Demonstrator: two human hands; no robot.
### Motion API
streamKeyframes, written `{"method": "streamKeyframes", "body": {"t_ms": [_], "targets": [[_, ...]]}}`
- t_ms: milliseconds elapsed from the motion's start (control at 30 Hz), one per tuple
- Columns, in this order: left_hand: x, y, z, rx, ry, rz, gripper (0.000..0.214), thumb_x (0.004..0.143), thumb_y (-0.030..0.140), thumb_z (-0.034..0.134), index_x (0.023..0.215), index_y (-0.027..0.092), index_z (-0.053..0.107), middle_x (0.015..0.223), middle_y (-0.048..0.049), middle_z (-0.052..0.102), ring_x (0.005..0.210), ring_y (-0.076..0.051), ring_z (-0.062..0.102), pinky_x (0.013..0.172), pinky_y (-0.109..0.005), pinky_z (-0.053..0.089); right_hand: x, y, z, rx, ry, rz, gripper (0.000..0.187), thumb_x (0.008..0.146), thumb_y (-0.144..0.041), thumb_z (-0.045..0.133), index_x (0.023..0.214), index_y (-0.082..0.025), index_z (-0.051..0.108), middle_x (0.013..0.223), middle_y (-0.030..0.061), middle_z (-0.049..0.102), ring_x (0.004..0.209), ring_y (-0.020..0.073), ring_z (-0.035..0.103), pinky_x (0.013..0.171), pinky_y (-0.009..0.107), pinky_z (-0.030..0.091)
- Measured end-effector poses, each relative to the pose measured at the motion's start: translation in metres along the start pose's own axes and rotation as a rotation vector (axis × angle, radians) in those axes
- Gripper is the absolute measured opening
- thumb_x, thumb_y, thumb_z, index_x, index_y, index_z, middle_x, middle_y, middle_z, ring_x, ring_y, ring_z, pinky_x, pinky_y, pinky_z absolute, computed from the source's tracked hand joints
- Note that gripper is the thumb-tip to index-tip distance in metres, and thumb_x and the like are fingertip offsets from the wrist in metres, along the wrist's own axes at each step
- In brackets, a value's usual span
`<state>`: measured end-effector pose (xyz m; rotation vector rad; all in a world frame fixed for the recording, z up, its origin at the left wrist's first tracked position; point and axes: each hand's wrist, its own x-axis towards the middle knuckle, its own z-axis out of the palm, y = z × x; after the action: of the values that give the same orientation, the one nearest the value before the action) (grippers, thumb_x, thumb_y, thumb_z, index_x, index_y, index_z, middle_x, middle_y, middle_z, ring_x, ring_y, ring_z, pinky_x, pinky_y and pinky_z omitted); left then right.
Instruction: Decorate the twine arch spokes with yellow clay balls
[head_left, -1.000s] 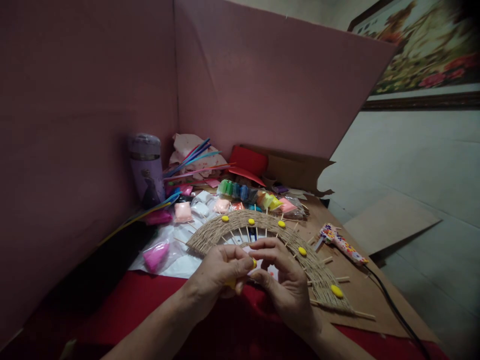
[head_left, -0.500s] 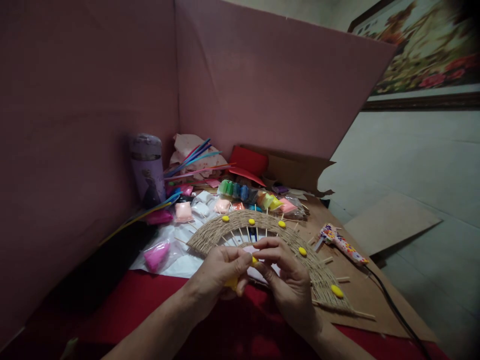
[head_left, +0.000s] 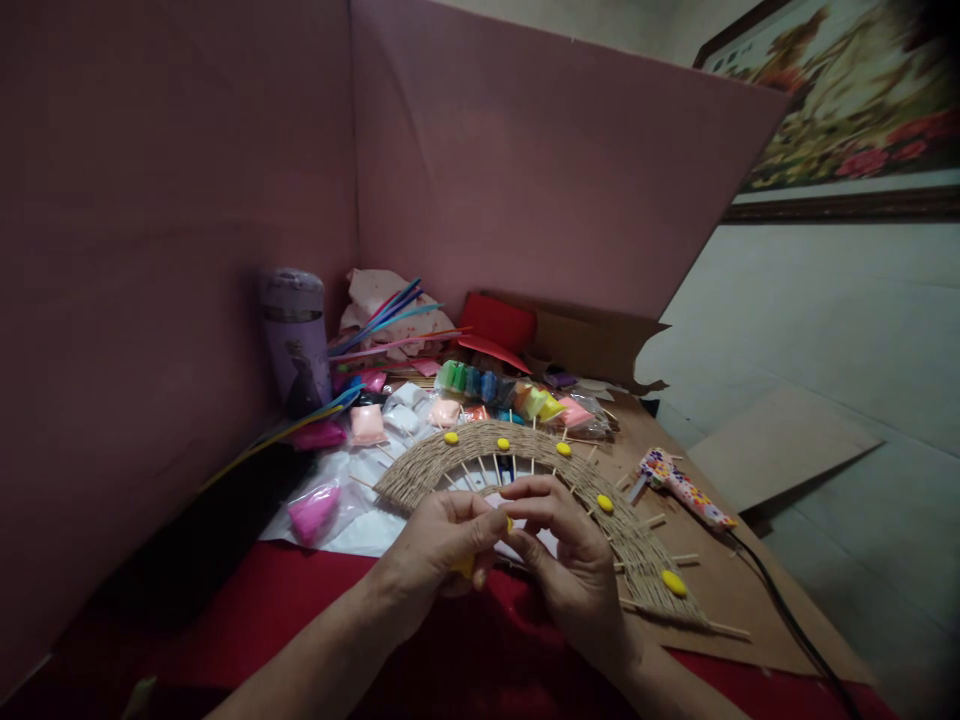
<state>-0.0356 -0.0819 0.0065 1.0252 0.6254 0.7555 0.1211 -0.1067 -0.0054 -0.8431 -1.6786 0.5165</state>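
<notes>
Yellow modelling clay shows beneath the curled fingers of my left hand, which is closed on it. A small bit of the same yellow is pinched at the fingertips where both hands meet. My right hand is closed too, thumb and fingers pressed against that small bit, which is mostly hidden. Just beyond the hands lies an arched fan woven from brown twine over thin wooden sticks. Several flat yellow clay dots sit spaced along its band.
A floral hot glue gun with a black cord lies on brown cardboard at right. Behind the fan are several clay packets and pipe cleaners. A purple tumbler stands at left by the pink panel.
My fingertips have shifted slightly and closed in, so less of the small yellow piece shows between them. The fan and everything around it stay where they were.
</notes>
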Motion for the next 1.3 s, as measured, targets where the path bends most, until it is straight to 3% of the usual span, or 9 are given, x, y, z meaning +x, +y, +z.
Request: {"method": "streamKeyframes", "body": {"t_ms": [133,233,567,700,900,1000,1133,1200,1300], "targets": [[0.0,0.0,0.0,0.012,-0.037,-0.012,0.04,0.07,0.053,0.066,0.068,0.014,0.054,0.042,0.0044,0.046,0.034,-0.003,0.026,0.035,-0.018,0.011,0.0,0.0,0.0,0.011,0.005,-0.007,0.018,0.083,-0.014,0.06,0.095,-0.026,0.066,0.1,0.0031,0.057,0.091,0.0162,0.056,0.071,0.027,0.046],[0.0,0.001,0.0,0.024,-0.005,0.0,0.041,0.067,0.053,0.069,0.065,0.014,0.053,0.042,0.0046,0.046,0.034,-0.003,0.026,0.036,-0.018,0.011,0.001,-0.001,0.0,0.026,-0.014,-0.011,0.021,0.082,-0.016,0.062,0.099,-0.028,0.065,0.101,0.0028,0.057,0.088,0.0155,0.056,0.065,0.025,0.046],[0.0,0.001,0.002,0.048,0.031,0.011,0.044,0.065,0.055,0.069,0.061,0.016,0.051,0.041,0.0044,0.045,0.034,-0.003,0.027,0.036,-0.018,0.012,0.001,-0.002,0.0,0.026,-0.02,-0.01,0.019,0.083,-0.018,0.061,0.1,-0.027,0.065,0.099,0.0036,0.059,0.091,0.0172,0.056,0.068,0.028,0.046],[0.0,0.0,0.0,0.058,0.023,-0.012,0.048,0.062,0.06,0.068,0.059,0.017,0.047,0.04,0.0041,0.045,0.033,-0.003,0.027,0.035,-0.018,0.012,0.001,-0.004,0.0,0.045,-0.036,-0.012,0.014,0.084,-0.016,0.06,0.092,-0.026,0.066,0.095,0.0028,0.06,0.09,0.0172,0.058,0.076,0.031,0.046],[0.001,0.001,-0.001,0.119,0.018,0.01,0.05,0.07,0.062,0.059,0.061,0.014,0.054,0.041,0.0023,0.046,0.035,-0.004,0.03,0.036,-0.017,0.014,0.0,-0.003,0.001,0.062,-0.027,0.025,0.011,0.085,-0.017,0.059,0.092,-0.025,0.064,0.096,0.0036,0.061,0.091,0.0179,0.058,0.078,0.032,0.047],[-0.003,0.004,-0.007,0.122,0.166,0.061,0.041,0.071,0.054,0.064,0.068,0.013,0.058,0.04,0.0041,0.044,0.035,-0.003,0.03,0.036,-0.016,0.015,-0.001,0.0,0.001,0.08,-0.005,0.087,0.01,0.087,-0.018,0.056,0.092,-0.024,0.062,0.098,0.004,0.061,0.09,0.0174,0.058,0.076,0.032,0.048],[-0.015,0.002,-0.02,0.038,0.545,0.209,0.034,0.073,0.045,0.066,0.086,0.014,0.059,0.041,0.0071,0.044,0.034,-0.002,0.027,0.034,-0.014,0.016,-0.003,0.004,0.004,0.103,0.029,0.178,0.01,0.087,-0.019,0.056,0.095,-0.024,0.06,0.096,0.0034,0.061,0.081,0.0145,0.059,0.069,0.028,0.049],[-0.024,-0.004,-0.025,-0.061,0.72,0.299,0.034,0.068,0.04,0.07,0.086,0.016,0.055,0.051,0.0057,0.051,0.036,-0.003,0.034,0.034,-0.013,0.02,-0.004,0.007,0.005,0.088,0.03,0.187,0.012,0.087,-0.018,0.056,0.097,-0.024,0.059,0.093,0.0028,0.061,0.078,0.0138,0.059,0.067,0.027,0.049],[-0.037,-0.014,-0.028,-0.162,0.827,0.32,0.036,0.065,0.037,0.072,0.086,0.018,0.049,0.055,0.0065,0.052,0.035,-0.004,0.038,0.033,-0.014,0.023,-0.004,0.01,0.007,0.045,0.003,0.112,0.017,0.088,-0.016,0.053,0.1,-0.026,0.061,0.094,0.0029,0.061,0.082,0.0142,0.059,0.069,0.027,0.049]]}}
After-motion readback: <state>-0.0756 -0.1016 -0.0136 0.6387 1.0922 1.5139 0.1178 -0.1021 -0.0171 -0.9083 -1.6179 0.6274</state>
